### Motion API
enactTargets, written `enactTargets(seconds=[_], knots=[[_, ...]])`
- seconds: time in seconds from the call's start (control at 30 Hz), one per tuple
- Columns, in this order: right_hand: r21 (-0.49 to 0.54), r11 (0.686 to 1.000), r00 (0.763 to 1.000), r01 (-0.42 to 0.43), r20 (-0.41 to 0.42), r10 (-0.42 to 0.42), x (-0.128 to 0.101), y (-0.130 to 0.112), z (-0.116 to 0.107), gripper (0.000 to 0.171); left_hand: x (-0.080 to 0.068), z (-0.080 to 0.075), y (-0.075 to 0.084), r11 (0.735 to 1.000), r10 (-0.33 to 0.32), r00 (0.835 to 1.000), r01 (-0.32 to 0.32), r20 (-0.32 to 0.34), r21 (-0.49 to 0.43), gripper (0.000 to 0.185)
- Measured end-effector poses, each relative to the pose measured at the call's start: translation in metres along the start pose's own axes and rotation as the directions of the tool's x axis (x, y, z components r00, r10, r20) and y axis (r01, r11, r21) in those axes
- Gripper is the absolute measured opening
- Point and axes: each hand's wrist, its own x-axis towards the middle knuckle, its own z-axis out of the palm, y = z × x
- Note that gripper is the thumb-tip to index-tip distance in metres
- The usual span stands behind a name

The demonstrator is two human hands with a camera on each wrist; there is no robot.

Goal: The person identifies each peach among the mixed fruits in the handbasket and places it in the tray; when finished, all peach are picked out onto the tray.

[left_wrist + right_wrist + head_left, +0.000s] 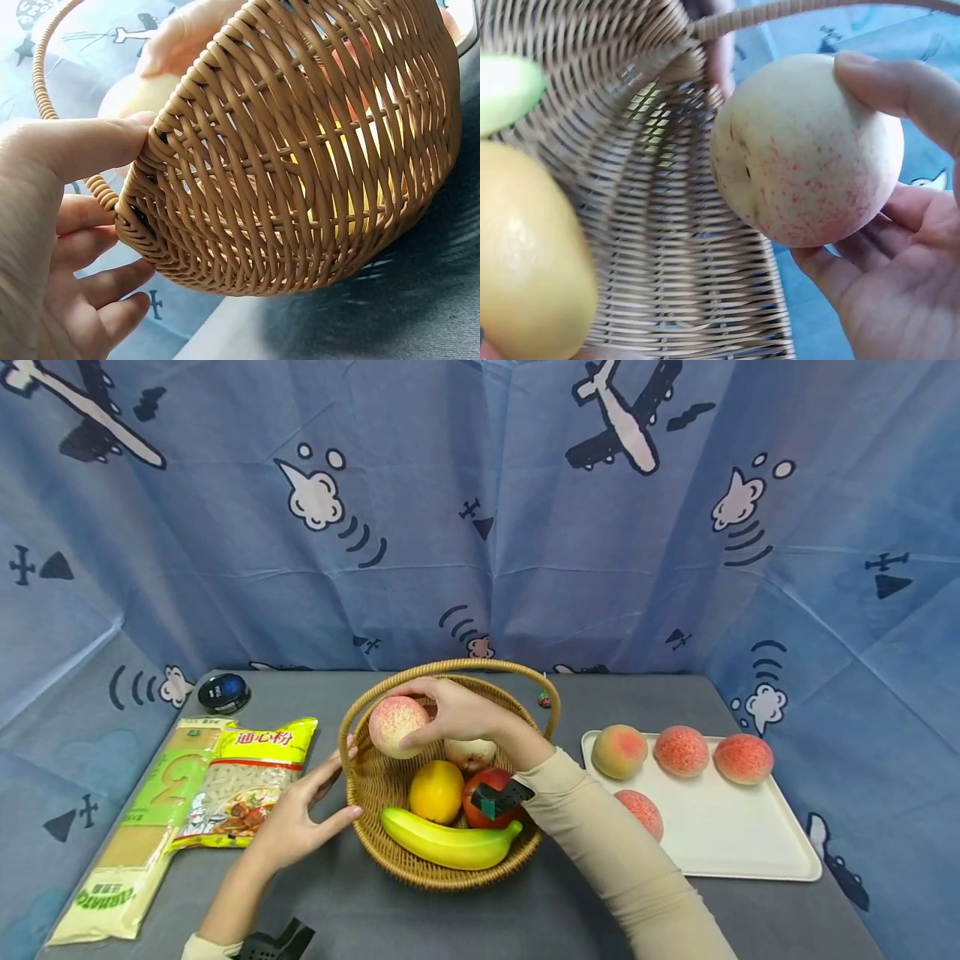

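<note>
In the head view, my right hand (459,713) grips a pale peach (396,727) with pink speckles between thumb and fingers. The peach is over the left back part of a round wicker basket (420,878), under its arched handle. My left hand (298,817) touches the basket's left side, thumb and fingers spread apart; the left wrist view has the thumb at the woven rim (191,88) and fingers by the handle's foot. Inside the basket are a banana (450,840), a yellow-orange fruit (437,792), a red fruit (495,778) partly hidden by a wrist mount, and a pale fruit (472,755).
At right, a white tray (738,839) carries several peaches (681,751), one partly behind my right sleeve. On the left lie a bag of pasta (243,781) and a long noodle pack (123,852). A round black device (224,692) sits behind them. Blue curtains surround the grey table.
</note>
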Motion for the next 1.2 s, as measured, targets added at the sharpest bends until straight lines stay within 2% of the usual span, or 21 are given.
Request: enactTargets(seconds=[0.13, 0.3, 0.53, 0.73, 0.83, 0.97, 1.13, 1.2], knots=[[0.083, 0.996, 0.999, 0.036, -0.029, -0.034, -0.012, -0.006, -0.003, 0.062, 0.0, -0.001, 0.0, 1.0, -0.006, 1.0, 0.006, -0.001, 0.013, 0.067], [0.21, 0.967, 0.989, 0.143, -0.05, -0.136, -0.032, -0.011, -0.005, 0.064, -0.001, -0.001, 0.0, 1.0, -0.003, 1.0, 0.003, 0.002, -0.002, 0.067], [0.229, 0.947, 0.972, 0.223, -0.132, -0.197, -0.071, -0.016, -0.004, 0.069, -0.001, -0.001, 0.0, 1.0, -0.01, 1.0, 0.01, 0.008, -0.023, 0.067], [0.276, 0.908, 0.938, 0.315, -0.234, -0.255, -0.11, -0.017, -0.001, 0.069, 0.0, -0.001, -0.001, 1.0, 0.004, 1.0, -0.004, 0.009, -0.018, 0.068], [0.274, 0.907, 0.929, 0.319, -0.282, -0.242, -0.132, -0.015, -0.001, 0.071, 0.0, -0.001, -0.001, 1.0, 0.01, 1.0, -0.01, 0.007, -0.019, 0.068], [0.238, 0.926, 0.913, 0.292, -0.356, -0.196, -0.165, -0.005, -0.003, 0.075, -0.001, 0.0, 0.0, 1.0, 0.015, 1.0, -0.015, 0.0, -0.018, 0.068], [0.184, 0.939, 0.858, 0.291, -0.484, -0.171, -0.202, 0.019, -0.006, 0.078, -0.001, -0.001, -0.001, 1.0, 0.022, 1.0, -0.022, -0.011, -0.015, 0.068], [0.192, 0.946, 0.835, 0.261, -0.537, -0.121, -0.216, 0.03, -0.007, 0.078, 0.0, -0.001, -0.001, 1.0, 0.016, 1.0, -0.016, -0.009, -0.012, 0.068]])
